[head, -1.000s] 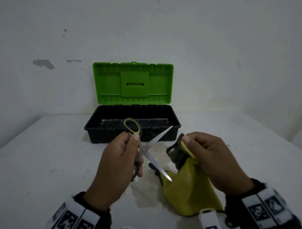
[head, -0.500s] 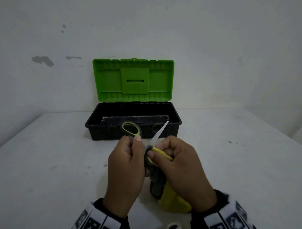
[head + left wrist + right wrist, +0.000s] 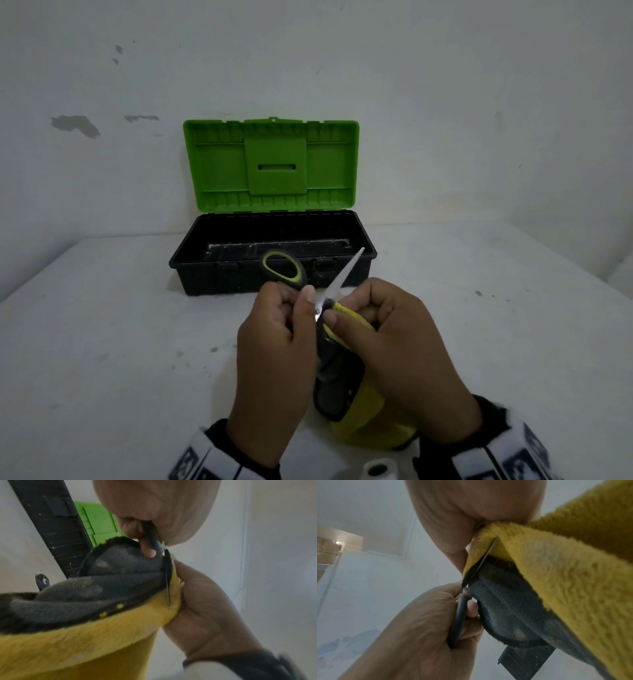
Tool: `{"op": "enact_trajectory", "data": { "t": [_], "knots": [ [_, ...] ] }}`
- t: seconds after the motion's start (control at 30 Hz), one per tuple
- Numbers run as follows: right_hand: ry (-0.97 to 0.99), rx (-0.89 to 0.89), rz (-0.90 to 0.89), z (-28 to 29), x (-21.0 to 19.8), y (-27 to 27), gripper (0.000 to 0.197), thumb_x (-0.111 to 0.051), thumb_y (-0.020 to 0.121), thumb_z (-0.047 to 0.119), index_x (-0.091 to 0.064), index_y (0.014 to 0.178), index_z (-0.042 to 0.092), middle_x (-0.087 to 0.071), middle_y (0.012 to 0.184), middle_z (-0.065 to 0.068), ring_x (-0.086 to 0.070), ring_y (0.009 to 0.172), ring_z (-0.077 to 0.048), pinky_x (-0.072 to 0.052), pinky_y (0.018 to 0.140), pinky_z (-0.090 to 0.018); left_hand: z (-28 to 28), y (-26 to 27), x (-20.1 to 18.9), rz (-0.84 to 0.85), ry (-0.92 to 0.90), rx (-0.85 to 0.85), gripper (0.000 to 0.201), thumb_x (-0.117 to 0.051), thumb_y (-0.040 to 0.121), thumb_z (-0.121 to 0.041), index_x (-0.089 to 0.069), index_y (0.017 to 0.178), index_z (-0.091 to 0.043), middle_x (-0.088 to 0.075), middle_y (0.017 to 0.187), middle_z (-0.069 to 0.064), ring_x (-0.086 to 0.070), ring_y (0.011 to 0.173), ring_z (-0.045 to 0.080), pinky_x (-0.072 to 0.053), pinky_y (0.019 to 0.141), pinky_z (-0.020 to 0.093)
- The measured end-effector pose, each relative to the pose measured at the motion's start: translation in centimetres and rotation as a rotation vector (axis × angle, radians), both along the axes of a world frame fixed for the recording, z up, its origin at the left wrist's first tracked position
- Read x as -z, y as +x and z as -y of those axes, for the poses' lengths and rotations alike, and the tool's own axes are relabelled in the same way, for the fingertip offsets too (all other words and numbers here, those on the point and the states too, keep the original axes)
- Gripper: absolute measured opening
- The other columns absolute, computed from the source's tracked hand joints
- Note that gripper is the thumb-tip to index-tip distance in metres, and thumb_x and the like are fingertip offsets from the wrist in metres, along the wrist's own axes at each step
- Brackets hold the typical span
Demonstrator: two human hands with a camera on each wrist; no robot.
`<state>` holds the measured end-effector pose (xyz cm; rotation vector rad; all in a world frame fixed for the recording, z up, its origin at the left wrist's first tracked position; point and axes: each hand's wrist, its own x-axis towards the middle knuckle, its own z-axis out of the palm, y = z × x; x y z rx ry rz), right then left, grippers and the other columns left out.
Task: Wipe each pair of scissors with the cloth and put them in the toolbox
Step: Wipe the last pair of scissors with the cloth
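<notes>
A white table (image 3: 102,342) stands against a pale, scuffed wall (image 3: 445,102); over the near middle of it the scissors (image 3: 337,281) are held up, their blades spread apart, one bare blade slanting up and away toward the toolbox, the other buried in the cloth (image 3: 363,421); the left hand (image 3: 274,346) curls its fingers round the black and lime handles, one handle loop (image 3: 283,268) standing clear above the knuckles, thumb lying against the pivot; the right hand (image 3: 404,346) pinches a fold of the cloth closed over the lower blade, and the wrist views show the thin steel edge (image 3: 167,577) sandwiched in the yellow pile (image 3: 556,568); the cloth is yellow on one face and dark grey on the other, with a dark stitched border, and its loose end hangs down between the wrists to the table; beyond the hands, well apart from them, the toolbox (image 3: 191,263) sits open near the wall, a black tub with its green lid (image 3: 270,164) upright behind; a small white cylinder (image 3: 378,471) shows at the bottom edge of the head view.
</notes>
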<state>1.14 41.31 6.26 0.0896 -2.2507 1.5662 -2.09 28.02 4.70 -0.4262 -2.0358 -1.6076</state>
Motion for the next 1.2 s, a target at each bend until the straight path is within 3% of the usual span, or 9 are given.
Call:
{"op": "enact_trajectory", "data": {
  "t": [0.13,0.27,0.37,0.5,0.7,0.8,0.93,1.07,1.2],
  "knots": [
    [0.006,-0.046,-0.009,0.5,-0.2,-0.5,0.012,-0.074,0.089,0.016,-0.064,0.083,0.019,-0.075,0.071,-0.001,-0.073,0.062,-0.016,-0.061,0.06,-0.031,0.3,-0.6,0.0,0.016,0.019,-0.034,0.026,-0.049,0.092,-0.039,-0.053,0.077,-0.019,-0.058,0.06,0.0,-0.057,0.047,0.012,-0.051,0.042,0.026],
    [0.016,-0.031,-0.008,0.0,-0.2,-0.3,0.015,-0.076,0.087,0.015,-0.065,0.078,0.019,-0.074,0.067,0.006,-0.07,0.06,-0.01,-0.056,0.057,-0.022,0.7,-0.8,-0.3,0.05,0.041,-0.044,0.026,-0.047,0.092,-0.041,-0.056,0.08,-0.02,-0.063,0.064,-0.001,-0.059,0.048,0.011,-0.053,0.043,0.029],
    [-0.003,-0.022,0.064,-0.7,-0.1,0.3,0.012,-0.077,0.085,0.017,-0.066,0.08,0.017,-0.075,0.07,0.001,-0.073,0.066,-0.017,-0.061,0.065,-0.032,0.9,-1.2,-0.3,0.102,0.092,-0.039,0.027,-0.048,0.091,-0.041,-0.056,0.08,-0.018,-0.063,0.062,0.001,-0.057,0.043,0.011,-0.052,0.042,0.027],
    [-0.052,-0.034,0.11,-2.0,0.1,0.6,0.01,-0.076,0.085,0.014,-0.068,0.08,0.01,-0.075,0.067,-0.004,-0.073,0.064,-0.017,-0.057,0.06,-0.021,1.0,-1.6,-0.4,0.117,0.109,-0.022,0.025,-0.049,0.094,-0.035,-0.056,0.08,-0.016,-0.064,0.062,0.0,-0.057,0.042,0.012,-0.049,0.042,0.022],
    [-0.142,0.025,0.069,-6.4,-0.5,-0.2,0.015,-0.075,0.081,0.011,-0.066,0.077,0.001,-0.073,0.064,-0.014,-0.069,0.059,-0.021,-0.052,0.056,-0.022,3.0,-3.6,-0.9,0.152,0.251,-0.121,0.031,-0.047,0.099,-0.033,-0.053,0.081,-0.009,-0.063,0.064,0.004,-0.057,0.041,0.018,-0.045,0.042,0.02],
    [0.047,0.157,0.013,-9.0,-1.3,-1.6,0.013,-0.076,0.084,0.016,-0.067,0.078,0.009,-0.074,0.068,-0.01,-0.07,0.063,-0.024,-0.053,0.058,-0.026,3.4,-4.0,-1.1,0.177,0.285,-0.106,0.031,-0.048,0.1,-0.031,-0.053,0.082,-0.007,-0.062,0.063,0.007,-0.058,0.043,0.019,-0.047,0.044,0.022],
    [0.358,0.333,-0.038,-11.5,-1.6,-4.3,0.014,-0.073,0.089,0.016,-0.064,0.079,0.019,-0.071,0.07,0.002,-0.065,0.066,-0.007,-0.046,0.054,-0.013,3.2,-4.0,-0.9,0.224,0.309,-0.061,0.028,-0.047,0.1,-0.03,-0.055,0.087,-0.007,-0.064,0.067,0.001,-0.064,0.052,0.018,-0.048,0.049,0.031],
    [0.562,0.253,0.221,-12.3,0.3,-6.2,0.013,-0.071,0.091,0.02,-0.062,0.082,0.021,-0.07,0.075,0.005,-0.065,0.068,-0.006,-0.044,0.053,-0.014,2.6,-3.9,-0.6,0.27,0.367,-0.022,0.023,-0.048,0.099,-0.028,-0.057,0.092,-0.009,-0.069,0.073,0.001,-0.067,0.055,0.015,-0.051,0.05,0.025],
    [0.55,0.165,0.422,-12.0,1.6,-6.5,0.011,-0.065,0.095,0.023,-0.058,0.103,0.024,-0.071,0.092,0.004,-0.067,0.08,-0.012,-0.052,0.064,-0.023,2.5,-3.9,-0.5,0.319,0.432,0.017,0.022,-0.047,0.1,-0.027,-0.059,0.094,-0.01,-0.071,0.075,0.002,-0.069,0.061,0.015,-0.049,0.054,0.026]
  ]
}}
